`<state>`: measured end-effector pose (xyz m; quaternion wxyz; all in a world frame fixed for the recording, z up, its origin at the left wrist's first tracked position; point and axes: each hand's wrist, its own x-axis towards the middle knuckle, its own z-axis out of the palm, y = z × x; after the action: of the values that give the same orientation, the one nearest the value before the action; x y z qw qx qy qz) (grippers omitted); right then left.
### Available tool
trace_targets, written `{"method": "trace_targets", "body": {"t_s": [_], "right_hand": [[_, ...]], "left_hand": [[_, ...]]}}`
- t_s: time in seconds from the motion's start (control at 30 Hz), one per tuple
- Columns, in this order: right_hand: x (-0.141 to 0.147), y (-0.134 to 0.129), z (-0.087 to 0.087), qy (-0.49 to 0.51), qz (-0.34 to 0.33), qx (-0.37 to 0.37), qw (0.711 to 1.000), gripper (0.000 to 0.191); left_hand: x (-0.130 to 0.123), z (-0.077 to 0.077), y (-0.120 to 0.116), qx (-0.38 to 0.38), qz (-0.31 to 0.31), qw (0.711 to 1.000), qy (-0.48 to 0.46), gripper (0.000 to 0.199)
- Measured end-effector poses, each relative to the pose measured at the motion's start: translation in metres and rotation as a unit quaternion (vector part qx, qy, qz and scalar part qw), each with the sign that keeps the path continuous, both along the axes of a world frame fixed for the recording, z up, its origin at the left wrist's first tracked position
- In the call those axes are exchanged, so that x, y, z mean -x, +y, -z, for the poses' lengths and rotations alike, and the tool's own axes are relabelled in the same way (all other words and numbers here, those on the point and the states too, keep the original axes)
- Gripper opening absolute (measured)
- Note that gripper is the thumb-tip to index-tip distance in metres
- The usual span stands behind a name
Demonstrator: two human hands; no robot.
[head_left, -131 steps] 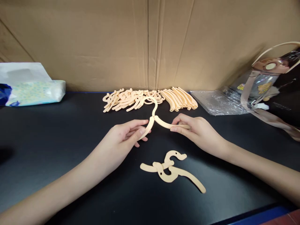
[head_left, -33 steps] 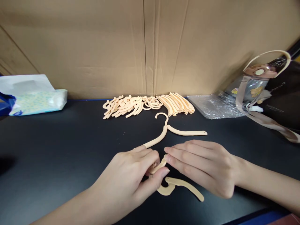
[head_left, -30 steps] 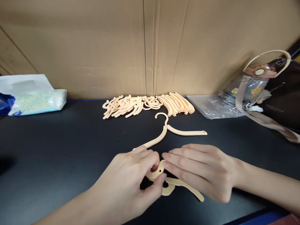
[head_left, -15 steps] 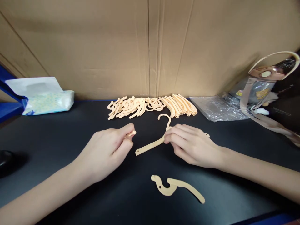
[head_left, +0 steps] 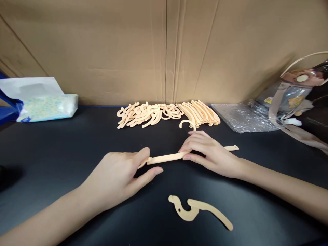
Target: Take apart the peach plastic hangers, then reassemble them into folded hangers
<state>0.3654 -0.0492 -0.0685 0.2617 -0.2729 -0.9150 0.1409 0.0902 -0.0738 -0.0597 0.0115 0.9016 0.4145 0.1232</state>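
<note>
A cream plastic clothes hanger (head_left: 166, 158) lies across the middle of the black tabletop, its hook toward the back. My right hand (head_left: 208, 153) grips it around the centre, hiding the part below the hook. At the hanger's left end my left hand (head_left: 123, 172) has its fingers curled on a small cream hanger piece (head_left: 142, 164), mostly covered; its thumb stands out to the right. This piece meets the end of the bar, though whether they are joined I cannot tell. Nearer me lie a curved, hook-like cream piece and a slim arm piece (head_left: 212, 209), touching or joined.
At the back are a heap of curved cream pieces (head_left: 143, 115) and a row of arm pieces (head_left: 201, 112) before a cardboard wall (head_left: 115, 51). A tissue pack (head_left: 48, 106) sits left; a clear plastic bag (head_left: 235, 116) and a strapped bottle (head_left: 294, 92) stand right.
My left hand has brought its small piece against the hanger's left end, and its thumb has moved away from the fingers. The hanger has turned more level under my right hand. The view shifted slightly.
</note>
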Motion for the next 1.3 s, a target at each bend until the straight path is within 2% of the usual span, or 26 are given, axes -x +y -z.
{"method": "trace_targets", "body": {"t_s": [0.2,0.37,0.53,0.67,0.83,0.97,1.1,1.3], "right_hand": [[-0.002,-0.002,0.000,0.012,-0.010,-0.005,1.000,0.009],[-0.003,-0.002,0.000,0.019,-0.017,0.003,1.000,0.008],[-0.004,-0.001,0.000,0.022,-0.019,0.021,0.999,0.009],[-0.005,0.000,-0.001,0.018,-0.023,0.038,0.999,0.012],[-0.007,0.002,-0.003,0.018,-0.034,0.045,0.998,0.010],[-0.007,0.001,-0.003,0.022,-0.038,0.049,0.998,0.009],[-0.006,0.001,-0.003,0.017,-0.035,0.061,0.997,0.010],[-0.006,0.001,-0.003,0.014,-0.033,0.086,0.996,0.012]], "left_hand": [[0.004,-0.002,0.001,-0.042,0.013,0.999,0.003,0.035],[0.005,-0.001,0.003,-0.023,0.028,0.999,0.001,0.034],[0.008,0.006,0.006,-0.006,0.065,0.998,-0.016,0.034],[0.010,0.012,0.007,-0.041,0.089,0.995,-0.008,0.033],[0.007,0.010,0.005,-0.078,0.117,0.990,0.017,0.034],[0.006,0.009,0.006,-0.096,0.110,0.989,0.027,0.034],[0.008,0.008,0.007,-0.113,0.102,0.988,0.041,0.026],[0.011,0.011,0.007,-0.153,0.115,0.980,0.051,0.031]]}}
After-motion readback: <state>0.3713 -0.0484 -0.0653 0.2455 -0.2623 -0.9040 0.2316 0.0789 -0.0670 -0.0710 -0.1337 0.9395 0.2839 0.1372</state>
